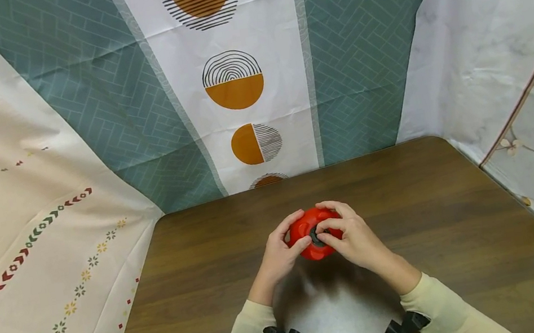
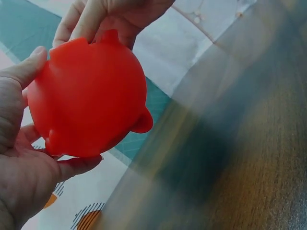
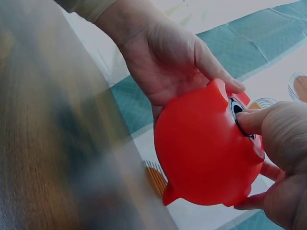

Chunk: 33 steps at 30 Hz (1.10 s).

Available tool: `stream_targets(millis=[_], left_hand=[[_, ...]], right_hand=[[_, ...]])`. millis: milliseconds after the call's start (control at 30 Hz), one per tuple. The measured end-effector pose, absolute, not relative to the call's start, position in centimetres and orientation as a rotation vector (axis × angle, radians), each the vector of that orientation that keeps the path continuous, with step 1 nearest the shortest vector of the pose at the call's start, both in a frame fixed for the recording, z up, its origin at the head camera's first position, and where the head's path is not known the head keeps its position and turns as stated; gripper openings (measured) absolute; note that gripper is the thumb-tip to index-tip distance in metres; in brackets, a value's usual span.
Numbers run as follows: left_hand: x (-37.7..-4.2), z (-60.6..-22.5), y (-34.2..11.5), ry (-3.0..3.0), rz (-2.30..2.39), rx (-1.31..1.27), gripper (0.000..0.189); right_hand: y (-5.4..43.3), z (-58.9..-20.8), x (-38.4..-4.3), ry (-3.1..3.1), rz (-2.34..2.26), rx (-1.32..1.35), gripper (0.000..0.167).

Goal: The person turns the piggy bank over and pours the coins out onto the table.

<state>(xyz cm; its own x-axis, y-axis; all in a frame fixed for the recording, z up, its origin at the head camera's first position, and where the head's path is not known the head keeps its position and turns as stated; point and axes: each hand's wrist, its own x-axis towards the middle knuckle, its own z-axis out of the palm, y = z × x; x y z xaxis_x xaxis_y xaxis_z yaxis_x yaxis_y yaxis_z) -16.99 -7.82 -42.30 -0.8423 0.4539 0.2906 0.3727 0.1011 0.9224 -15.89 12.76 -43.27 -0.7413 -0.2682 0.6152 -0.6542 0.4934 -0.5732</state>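
Indoors, room type unclear: wood-grain table (image 1: 202,289), patterned cloths (image 1: 361,34) hung along three sides.

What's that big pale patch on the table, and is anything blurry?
Head view: the table shows a pale glare, probably reflected light, with dark smudges around it; left wrist view: the table looks soft and smeary, while the red round thing is clearer; right wrist view: the table is blurry there too.
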Motion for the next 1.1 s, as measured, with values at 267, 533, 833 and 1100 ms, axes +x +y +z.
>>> stream_targets(millis=[267,533,833,1100], left_hand=[[-17.3,-42.6,-8.1,2.283,1.835,0.863,0.055],[-17.2,-42.7,-8.3,2.283,1.857,0.878,0.055],[-17.2,-43.5,-8.2,2.310,1.959,0.906,0.054],[-16.9,-43.2,-8.1,2.325,2.026,0.953,0.052]], right_hand=[[12.8,-43.5,-16.0,-2.307,1.045,0.853,0.015],[12.4,-43.8,-16.0,-2.256,1.035,0.826,0.016],[11.9,-44.0,-15.9,-2.206,1.044,0.745,0.015],[11.5,-44.1,-15.9,-2.163,1.038,0.694,0.013]])
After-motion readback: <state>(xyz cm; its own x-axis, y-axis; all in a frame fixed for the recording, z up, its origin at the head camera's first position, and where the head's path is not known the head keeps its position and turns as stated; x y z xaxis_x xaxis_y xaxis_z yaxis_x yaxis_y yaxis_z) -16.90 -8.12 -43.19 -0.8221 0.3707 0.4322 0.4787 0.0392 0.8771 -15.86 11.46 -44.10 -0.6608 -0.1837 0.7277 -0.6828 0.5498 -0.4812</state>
